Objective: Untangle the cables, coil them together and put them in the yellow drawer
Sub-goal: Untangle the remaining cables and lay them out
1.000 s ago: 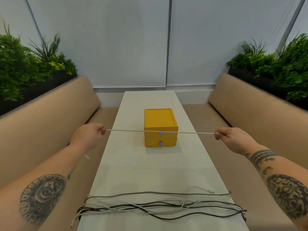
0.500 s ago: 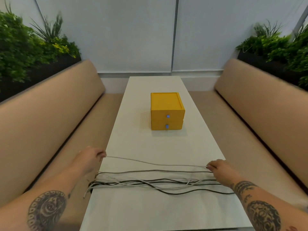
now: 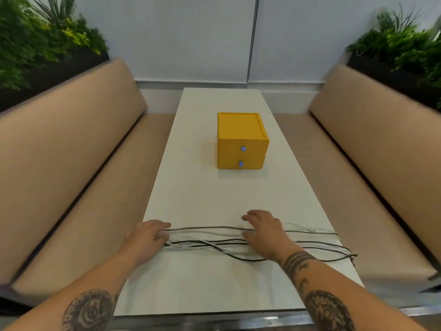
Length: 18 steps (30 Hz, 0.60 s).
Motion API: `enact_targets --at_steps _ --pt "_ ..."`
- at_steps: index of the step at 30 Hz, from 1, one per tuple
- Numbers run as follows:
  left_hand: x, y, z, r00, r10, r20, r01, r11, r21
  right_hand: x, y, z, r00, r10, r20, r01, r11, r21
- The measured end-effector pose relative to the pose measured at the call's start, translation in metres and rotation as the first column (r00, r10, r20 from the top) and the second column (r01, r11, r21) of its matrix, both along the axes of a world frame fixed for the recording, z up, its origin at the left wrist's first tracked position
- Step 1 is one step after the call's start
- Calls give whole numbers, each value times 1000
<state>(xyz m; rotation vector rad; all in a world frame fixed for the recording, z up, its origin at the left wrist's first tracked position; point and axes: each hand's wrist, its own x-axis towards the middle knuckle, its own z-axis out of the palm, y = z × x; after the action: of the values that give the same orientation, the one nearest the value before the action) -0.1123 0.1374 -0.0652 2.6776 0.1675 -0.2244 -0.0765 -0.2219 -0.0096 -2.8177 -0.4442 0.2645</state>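
— Where do our grips sit?

— Our right grip [image 3: 265, 232] lies palm down on the cables [image 3: 207, 242], fingers straight and spread: released, pressing rather than holding. Our left grip [image 3: 148, 237] rests on their left ends at the table's edge. Whether it pinches a strand or only touches, we cannot tell.

— And the cables themselves?

— Thin, round, limp cords, laid side to side across the near part of the table [image 3: 214, 199] in a loose band, crossing in places. We see grey, black and white ones, but they overlap too much for us to count. Their right ends reach the table's right edge.

— Further out?

— The table is one long, smooth, pale slab. Well beyond the cables, apart from both grips, stands the yellow drawer unit [image 3: 241, 130], a matte, square-topped box of two stacked drawers, both closed. Each has one small blue knob: the upper knob [image 3: 243, 149] and the lower knob [image 3: 240, 164].

— Around the table?

— Two tan padded benches, the left bench [image 3: 71, 151] and the right bench [image 3: 381, 151]. Behind each we see leafy green plants in a dark planter. The wall [image 3: 191, 32] is two flat pale panels.
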Motion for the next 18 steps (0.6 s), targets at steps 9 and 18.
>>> enact_targets --at_steps 9,18 --pt "-11 -10 -32 961 66 269 -57 998 -41 -13 119 -19 952 267 -151 -286 950 -124" --pt "-25 -18 -37 928 152 341 -118 986 -120 -36 148 -58 958 234 166 -204 963 -176"
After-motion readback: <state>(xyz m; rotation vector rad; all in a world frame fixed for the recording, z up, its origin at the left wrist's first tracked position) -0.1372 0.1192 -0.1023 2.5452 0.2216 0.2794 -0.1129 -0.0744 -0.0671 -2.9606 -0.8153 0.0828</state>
